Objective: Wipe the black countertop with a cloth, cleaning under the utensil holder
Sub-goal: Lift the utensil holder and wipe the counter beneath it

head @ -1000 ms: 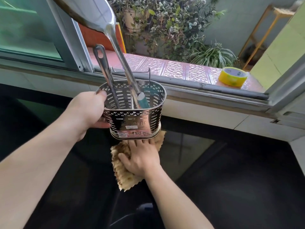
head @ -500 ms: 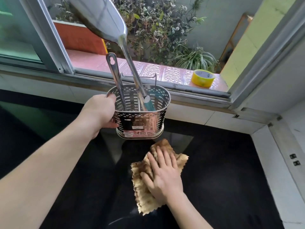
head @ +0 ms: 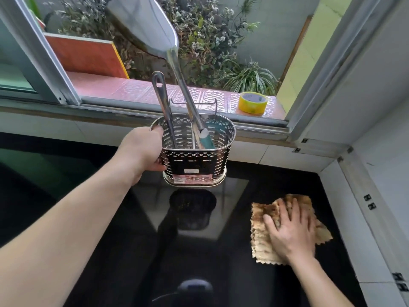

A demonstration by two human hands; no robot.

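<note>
With holder (head: 194, 160) aloft, cloth (head: 265, 220) near countertop (head: 110, 251) corner.

perforated steel utensil holder (head: 194, 156) aloft above black countertop (head: 132, 251); tan cloth (head: 265, 220) flat at right

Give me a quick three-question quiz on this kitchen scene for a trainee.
1. True or false: the utensil holder stands on the countertop.
2. Which hand presses the cloth? A left, B right.
3. Fill in: the yellow tape roll sits on the window ____.

Key: 1 false, the left hand holds it lifted above the countertop. 2 B, the right hand lies flat on the cloth. 3 ledge.
</note>
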